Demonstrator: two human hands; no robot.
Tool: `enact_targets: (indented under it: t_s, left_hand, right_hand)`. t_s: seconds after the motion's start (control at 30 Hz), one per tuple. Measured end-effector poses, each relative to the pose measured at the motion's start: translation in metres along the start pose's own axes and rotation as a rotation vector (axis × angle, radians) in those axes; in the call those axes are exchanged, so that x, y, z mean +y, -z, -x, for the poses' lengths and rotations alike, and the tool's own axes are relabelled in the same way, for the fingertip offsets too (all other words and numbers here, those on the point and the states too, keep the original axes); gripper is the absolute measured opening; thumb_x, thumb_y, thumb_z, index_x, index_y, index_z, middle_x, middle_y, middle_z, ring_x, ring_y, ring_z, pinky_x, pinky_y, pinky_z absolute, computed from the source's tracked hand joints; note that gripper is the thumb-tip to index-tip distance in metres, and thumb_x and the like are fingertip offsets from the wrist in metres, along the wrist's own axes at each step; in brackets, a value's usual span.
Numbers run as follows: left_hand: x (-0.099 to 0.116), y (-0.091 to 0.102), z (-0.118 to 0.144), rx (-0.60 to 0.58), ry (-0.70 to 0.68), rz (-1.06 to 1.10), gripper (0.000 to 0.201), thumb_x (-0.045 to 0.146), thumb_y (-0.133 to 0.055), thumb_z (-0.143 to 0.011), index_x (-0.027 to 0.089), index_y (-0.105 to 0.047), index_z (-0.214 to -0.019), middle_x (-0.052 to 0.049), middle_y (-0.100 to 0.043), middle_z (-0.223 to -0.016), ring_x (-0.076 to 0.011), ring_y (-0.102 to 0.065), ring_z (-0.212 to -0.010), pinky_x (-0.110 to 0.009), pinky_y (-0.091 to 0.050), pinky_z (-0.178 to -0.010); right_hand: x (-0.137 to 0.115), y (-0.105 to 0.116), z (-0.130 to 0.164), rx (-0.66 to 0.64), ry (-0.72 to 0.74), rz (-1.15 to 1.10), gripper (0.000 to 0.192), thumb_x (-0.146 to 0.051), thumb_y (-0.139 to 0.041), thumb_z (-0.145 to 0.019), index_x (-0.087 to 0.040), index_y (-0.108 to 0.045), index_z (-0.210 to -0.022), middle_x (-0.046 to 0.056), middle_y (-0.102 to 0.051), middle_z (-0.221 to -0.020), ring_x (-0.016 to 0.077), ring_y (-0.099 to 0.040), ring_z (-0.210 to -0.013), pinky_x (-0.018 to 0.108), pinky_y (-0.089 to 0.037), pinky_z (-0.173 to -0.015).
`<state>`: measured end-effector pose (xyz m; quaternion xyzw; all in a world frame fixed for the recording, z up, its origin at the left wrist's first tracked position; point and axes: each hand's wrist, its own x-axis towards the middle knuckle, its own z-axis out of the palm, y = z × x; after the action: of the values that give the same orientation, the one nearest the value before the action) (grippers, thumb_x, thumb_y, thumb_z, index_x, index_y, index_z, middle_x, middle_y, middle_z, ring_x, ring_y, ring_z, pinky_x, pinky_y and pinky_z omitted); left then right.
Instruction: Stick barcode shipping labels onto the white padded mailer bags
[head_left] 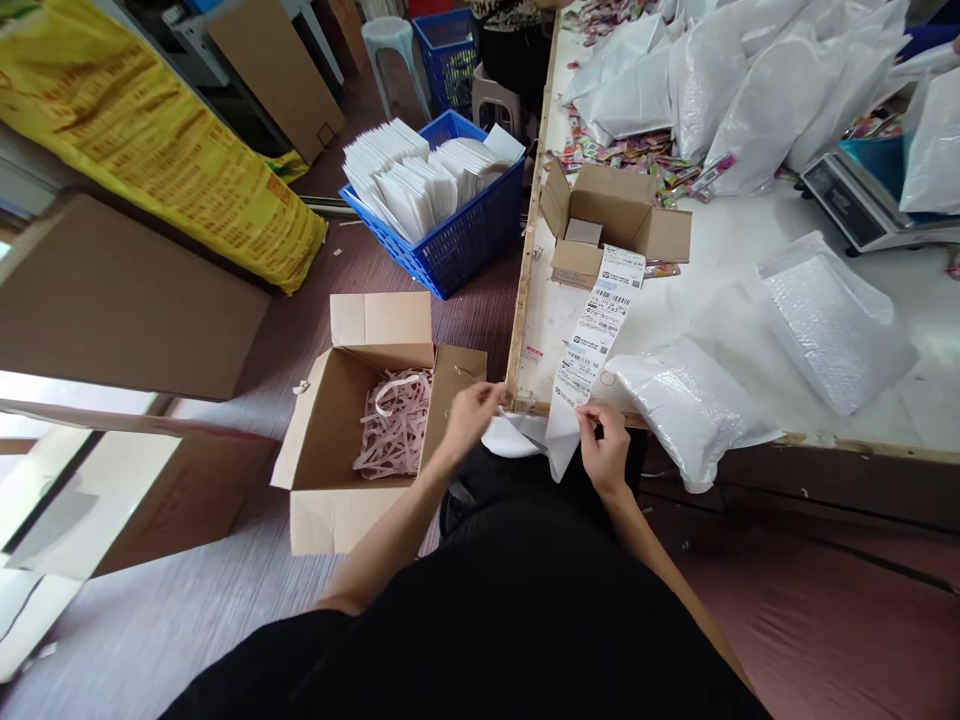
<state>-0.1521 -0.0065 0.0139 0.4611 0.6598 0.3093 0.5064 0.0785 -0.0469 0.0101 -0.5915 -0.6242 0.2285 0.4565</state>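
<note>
Label strip: long paper run of shipping labels w/ barcodes, lying on the desk, long axis going from the right hand up and slightly right, away from the person, toward a small open carton. Near end of the strip hangs over the desk edge, and that's where the right hand is: fingers pinched together on the lowest label/backing at the edge. Left hand sits just left of the right one, at the desk corner, fingertips closed on what looks like a thin white bit at the edge; can't tell exactly what. So the right hand is the one on the strip, left is near but apart from it. Just right of the right hand: a filled white poly mailer, touching the strip's lower end or nearly so. Further right, a bubble mailer. Below-left of the left hand, on the floor, an open cardboard box w/ pinkish paper strips inside. Beyond that, a blue basket of white envelopes.
</note>
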Motion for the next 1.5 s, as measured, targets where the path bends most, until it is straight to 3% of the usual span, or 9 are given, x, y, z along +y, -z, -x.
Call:
enact_targets:
  t_s: [0.17,0.3,0.4,0.5,0.73,0.9,1.1,1.3,1.5]
  left_hand:
    - [0.045,-0.081,0.003,-0.396,-0.048,0.469,0.040,0.050,-0.071,-0.081,0.011,-0.073,-0.091,-0.008,-0.074,-0.083,-0.0194,-0.066,-0.078,-0.029,-0.052,-0.075]
    - [0.051,-0.089,0.025,-0.494,-0.284,0.460,0.031,0.043,-0.070,-0.084,0.014,-0.075,-0.095,-0.010,-0.076,-0.100,-0.0251,-0.067,-0.100,-0.036,-0.050,-0.095]
    - [0.055,-0.086,0.037,-0.635,-0.278,0.434,0.027,0.040,-0.072,-0.084,0.014,-0.076,-0.092,-0.011,-0.076,-0.105,-0.0299,-0.065,-0.111,-0.042,-0.044,-0.107]
    - [0.065,-0.087,0.035,-0.707,0.043,0.640,0.035,0.044,-0.067,-0.088,0.012,-0.073,-0.102,-0.014,-0.076,-0.103,-0.0310,-0.068,-0.110,-0.044,-0.050,-0.101]
    - [0.070,-0.106,-0.002,-0.366,0.432,0.962,0.035,0.028,-0.052,-0.098,0.007,-0.061,-0.124,-0.019,-0.075,-0.108,-0.0270,-0.072,-0.102,-0.040,-0.058,-0.091]
    - [0.058,-0.099,-0.025,-0.091,0.484,0.958,0.037,0.026,-0.050,-0.099,0.014,-0.055,-0.134,-0.015,-0.075,-0.110,-0.0271,-0.072,-0.102,-0.046,-0.061,-0.088]
    - [0.047,-0.094,-0.014,-0.183,0.475,0.883,0.024,0.019,-0.054,-0.096,0.008,-0.067,-0.113,-0.015,-0.076,-0.101,-0.0247,-0.074,-0.095,-0.039,-0.061,-0.088]
    - [0.038,-0.094,-0.010,-0.254,0.426,0.828,0.022,0.023,-0.057,-0.096,0.009,-0.070,-0.107,-0.015,-0.077,-0.096,-0.0244,-0.074,-0.097,-0.037,-0.059,-0.091]
    - [0.033,-0.096,-0.016,-0.319,0.322,0.760,0.025,0.029,-0.063,-0.093,0.008,-0.070,-0.103,-0.016,-0.078,-0.091,-0.0272,-0.074,-0.097,-0.041,-0.058,-0.092]
  right_hand:
    - [-0.034,0.030,0.014,-0.088,0.110,-0.011,0.009,-0.028,-0.062,-0.089,-0.027,-0.068,-0.096,0.005,-0.069,-0.096,0.0242,-0.063,-0.095,0.047,-0.048,-0.093]
    - [-0.041,0.067,-0.009,0.156,-0.144,-0.124,0.067,-0.032,-0.073,-0.082,-0.029,-0.043,-0.142,0.009,-0.064,-0.122,0.0224,-0.063,-0.101,0.040,-0.052,-0.088]
    - [-0.042,0.084,-0.022,0.083,-0.109,-0.105,0.039,-0.032,-0.069,-0.086,-0.026,-0.060,-0.123,0.007,-0.069,-0.109,0.0208,-0.066,-0.093,0.036,-0.054,-0.084]
    - [-0.040,0.079,-0.018,-0.058,0.031,0.012,0.012,-0.031,-0.064,-0.090,-0.025,-0.070,-0.099,0.005,-0.071,-0.099,0.0216,-0.067,-0.091,0.037,-0.055,-0.083]
    - [-0.069,0.104,-0.018,-0.122,0.150,0.090,0.012,-0.030,-0.061,-0.090,-0.027,-0.067,-0.080,0.006,-0.064,-0.088,0.0248,-0.062,-0.093,0.046,-0.051,-0.087]
    - [-0.057,0.174,-0.086,0.419,0.170,-0.171,0.016,-0.041,-0.061,-0.087,-0.029,-0.053,-0.083,-0.001,-0.047,-0.075,0.0178,-0.054,-0.071,0.037,-0.049,-0.073]
    - [0.044,0.143,-0.115,-0.001,0.022,0.436,0.036,-0.050,-0.057,-0.085,-0.018,-0.064,-0.100,0.016,-0.064,-0.109,0.0309,-0.059,-0.105,0.052,-0.044,-0.096]
    - [0.060,0.113,-0.057,-0.358,0.262,0.728,0.054,-0.052,-0.049,-0.095,-0.022,-0.055,-0.139,0.012,-0.052,-0.148,0.0315,-0.038,-0.143,0.055,-0.020,-0.120]
    - [0.091,0.148,-0.080,-0.167,-0.279,0.791,0.076,-0.067,-0.032,-0.096,-0.016,-0.042,-0.151,0.019,-0.039,-0.157,0.0390,-0.031,-0.147,0.062,-0.024,-0.115]
